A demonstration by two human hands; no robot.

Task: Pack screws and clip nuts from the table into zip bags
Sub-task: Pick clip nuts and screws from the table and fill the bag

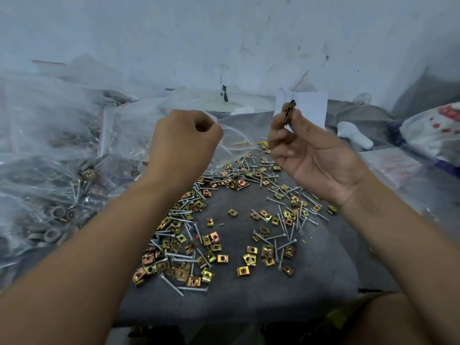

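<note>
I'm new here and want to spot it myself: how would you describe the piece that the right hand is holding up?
Start at the white paper sheet against the back wall. Just before it, the raised right hand pinches a small stack of brass-coloured metal clip nuts at its fingertips. Unlike the loose clip nuts scattered on the grey table, these are held upright in the air.

Left hand (pixel 184 138) raised, fingers curled into fist; right hand (pixel 308 155) raised, palm up, fingertips pinching.

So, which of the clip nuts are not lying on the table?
The small stack of clip nuts pinched in the right hand, raised above the table. All the other loose ones lie scattered on the grey surface.
</note>
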